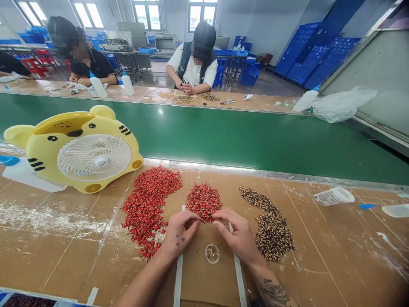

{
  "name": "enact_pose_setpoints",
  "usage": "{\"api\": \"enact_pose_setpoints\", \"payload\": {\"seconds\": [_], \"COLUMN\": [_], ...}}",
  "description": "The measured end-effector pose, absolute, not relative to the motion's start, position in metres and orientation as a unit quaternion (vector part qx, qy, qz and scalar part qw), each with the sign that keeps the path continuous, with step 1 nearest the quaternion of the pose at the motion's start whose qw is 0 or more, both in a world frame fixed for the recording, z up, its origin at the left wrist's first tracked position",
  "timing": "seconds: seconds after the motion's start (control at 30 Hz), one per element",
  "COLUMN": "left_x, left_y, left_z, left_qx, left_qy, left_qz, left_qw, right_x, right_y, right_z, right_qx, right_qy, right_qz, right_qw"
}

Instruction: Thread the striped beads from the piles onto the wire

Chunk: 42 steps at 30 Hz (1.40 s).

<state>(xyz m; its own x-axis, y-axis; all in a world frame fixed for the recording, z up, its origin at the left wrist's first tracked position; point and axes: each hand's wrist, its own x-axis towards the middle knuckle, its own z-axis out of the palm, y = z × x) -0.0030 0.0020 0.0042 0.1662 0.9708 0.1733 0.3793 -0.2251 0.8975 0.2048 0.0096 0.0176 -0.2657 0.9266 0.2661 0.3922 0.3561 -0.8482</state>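
The left hand (180, 232) and right hand (239, 236) curve inward, palms down, with the wrists apart and the fingertips (204, 216) meeting at the near edge of a small heap of red beads (204, 202). The fingers are curled closed, but they hide anything between them, so I cannot tell whether they grip a bead. This heap lies directly ahead of the hands, apparently placed for easy reach. A larger heap of red beads (150, 209) lies just beyond the left hand, and a heap of dark speckled beads (273, 232) lies beside the right hand; the separate piles seem to keep the kinds apart. Nearer the body, between the forearms (143, 283), a small round clear dish (212, 253) rests on a cardboard sheet (198, 273) flanked by white strips (178, 277), which appear to frame a working spot. Both forearms reach forward and angle inward. Farther ahead and left of the hands stands a yellow tiger-shaped desk fan (92, 155), while a green conveyor belt (204, 136) runs crosswise beyond the heaps.
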Motion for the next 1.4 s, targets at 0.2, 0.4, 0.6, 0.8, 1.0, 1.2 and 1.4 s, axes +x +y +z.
{"api": "enact_pose_setpoints", "payload": {"seconds": [0.2, 0.4, 0.6, 0.8, 1.0, 1.2, 1.4], "left_x": [0.007, -0.001, -0.064, -0.067, -0.061, -0.06, -0.049], "left_y": [0.018, 0.027, -0.005, -0.022, -0.018, -0.01, -0.007], "left_z": [0.006, 0.016, 0.047, 0.042, 0.036, 0.036, 0.031], "left_qx": [0.706, 0.74, 0.76, 0.756, 0.762, 0.79, 0.711], "left_qy": [0.519, 0.535, 0.631, 0.631, 0.631, 0.602, 0.606], "left_qz": [0.384, 0.364, 0.073, -0.015, -0.043, -0.054, 0.209], "left_qw": [0.29, 0.187, 0.137, 0.174, 0.141, 0.104, 0.289], "right_x": [0.219, 0.222, 0.228, 0.224, 0.223, 0.219, 0.22], "right_y": [0.012, 0.011, 0.01, 0.004, 0.004, 0.003, 0.002], "right_z": [0.013, 0.015, 0.022, 0.023, 0.021, 0.023, 0.024], "right_qx": [-0.434, -0.397, -0.379, -0.386, -0.381, -0.389, -0.351], "right_qy": [-0.745, -0.77, -0.801, -0.797, -0.803, -0.801, -0.817], "right_qz": [0.301, 0.318, 0.371, 0.408, 0.41, 0.409, 0.413], "right_qw": [0.409, 0.385, 0.278, 0.223, 0.206, 0.2, 0.197]}}
